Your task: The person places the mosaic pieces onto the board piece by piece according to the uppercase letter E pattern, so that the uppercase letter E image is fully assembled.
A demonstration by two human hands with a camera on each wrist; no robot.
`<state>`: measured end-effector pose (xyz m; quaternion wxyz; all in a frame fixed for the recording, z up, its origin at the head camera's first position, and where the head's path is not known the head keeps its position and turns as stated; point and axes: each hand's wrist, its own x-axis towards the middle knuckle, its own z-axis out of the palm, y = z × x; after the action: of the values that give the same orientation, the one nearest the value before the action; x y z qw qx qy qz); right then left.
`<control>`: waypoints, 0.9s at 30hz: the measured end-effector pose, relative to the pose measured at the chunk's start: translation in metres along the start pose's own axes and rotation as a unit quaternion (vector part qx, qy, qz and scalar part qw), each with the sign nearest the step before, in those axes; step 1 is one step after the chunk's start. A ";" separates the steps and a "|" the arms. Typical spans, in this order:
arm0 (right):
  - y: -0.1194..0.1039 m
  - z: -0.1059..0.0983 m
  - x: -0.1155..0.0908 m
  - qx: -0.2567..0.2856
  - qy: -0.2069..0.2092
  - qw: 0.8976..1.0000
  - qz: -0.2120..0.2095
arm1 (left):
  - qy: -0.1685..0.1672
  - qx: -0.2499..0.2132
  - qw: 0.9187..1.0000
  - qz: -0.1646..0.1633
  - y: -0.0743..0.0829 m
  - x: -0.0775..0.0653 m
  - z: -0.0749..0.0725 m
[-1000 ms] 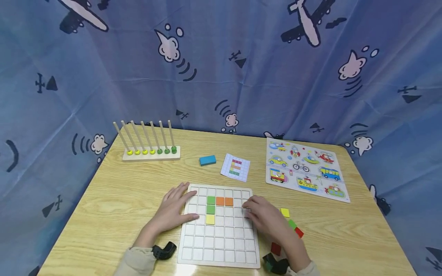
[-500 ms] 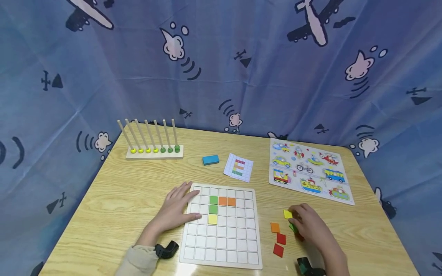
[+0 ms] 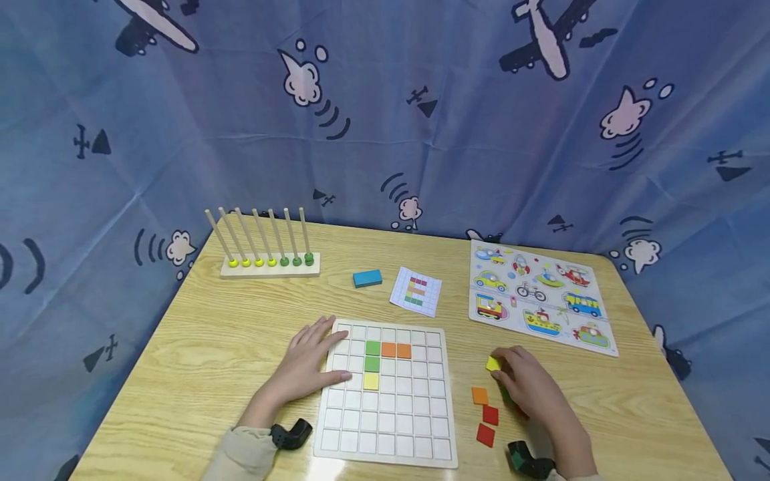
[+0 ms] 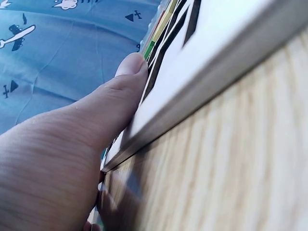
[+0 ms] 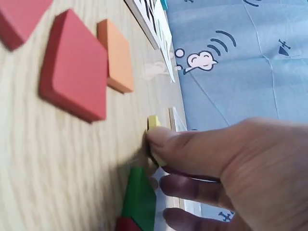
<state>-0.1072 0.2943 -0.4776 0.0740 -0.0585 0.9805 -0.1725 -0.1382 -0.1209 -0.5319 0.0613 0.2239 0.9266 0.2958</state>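
My left hand [image 3: 309, 361] rests on the left edge of the white grid board [image 3: 385, 427], thumb and fingers spread. In the left wrist view the thumb [image 4: 125, 82] lies over the board's rim. Two green tiles, a yellow tile [image 3: 371, 381] and two orange tiles [image 3: 396, 351] sit in the board's cells. To the right of the board, my right hand [image 3: 529, 381] pinches another yellow tile [image 5: 153, 121] between thumb and fingers. Partly under that hand lies a green tile [image 5: 139, 199] with a red one beside it. An orange tile [image 3: 479, 396] and two red tiles [image 3: 486, 435] lie nearer the board.
Behind the board lie a blue block [image 3: 367, 278] and a pattern card [image 3: 416, 292] showing coloured squares. A peg rack [image 3: 271, 270] with yellow and green beads stands at back left. The vehicle puzzle board [image 3: 541, 294] is at back right, before a blue curtain [image 3: 373, 133].
My right hand has moved from the board to the loose tiles on the right, leaving an orange tile there. It now holds a yellow tile, shifted slightly left. The left hand stays on the board.
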 end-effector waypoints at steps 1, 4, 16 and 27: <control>-0.002 0.000 0.001 0.003 0.001 1.000 -0.001 | -0.001 0.000 1.000 -0.001 0.000 0.000 0.000; -0.010 0.002 0.002 0.013 0.006 1.000 -0.008 | -0.003 0.000 1.000 -0.002 0.000 0.000 0.000; -0.066 0.018 0.004 0.021 0.022 0.991 -0.129 | -0.002 0.007 1.000 0.001 -0.001 0.000 0.001; -0.113 0.041 0.011 -0.008 0.023 0.965 -0.259 | 0.002 0.000 1.000 0.001 0.000 0.000 0.001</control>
<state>-0.1016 0.1733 -0.4782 0.0032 -0.3073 0.9345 -0.1796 -0.1384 -0.1206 -0.5325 0.0594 0.2246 0.9266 0.2957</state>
